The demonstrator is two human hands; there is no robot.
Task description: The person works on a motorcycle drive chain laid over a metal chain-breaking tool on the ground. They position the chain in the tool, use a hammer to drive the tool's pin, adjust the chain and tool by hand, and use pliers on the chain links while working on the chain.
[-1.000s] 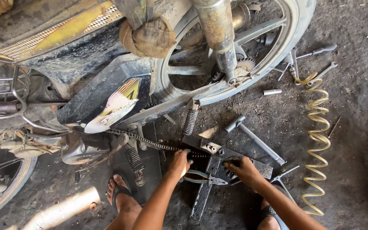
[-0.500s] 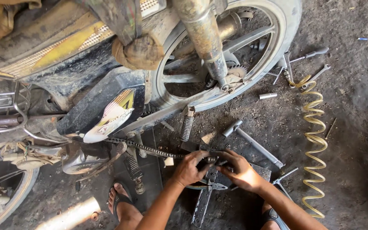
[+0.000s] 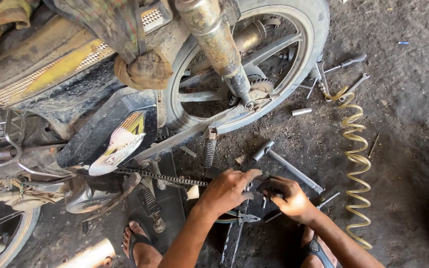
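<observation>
A motorcycle stands over me with its rear wheel (image 3: 294, 74) and exhaust pipe (image 3: 214, 39) at the top. Its drive chain (image 3: 160, 177) runs loose along the ground toward my hands. My left hand (image 3: 227, 191) rests on the chain's end with the fingers curled over a small dark metal part. My right hand (image 3: 286, 196) grips the same dark part from the other side; the two hands touch. Pliers (image 3: 242, 217) lie on the ground just under my hands. What exactly sits between my fingers is hidden.
A T-handle socket wrench (image 3: 286, 166) lies right of my hands. A yellow coiled air hose (image 3: 356, 159) runs down the right side. Wrenches (image 3: 346, 74) and a socket (image 3: 301, 111) lie by the tyre. My sandalled feet (image 3: 140, 243) are below. A spring (image 3: 209, 149) hangs near the swingarm.
My two hands have come together over the chain's end, from apart a second ago. The view has shifted slightly down and right.
</observation>
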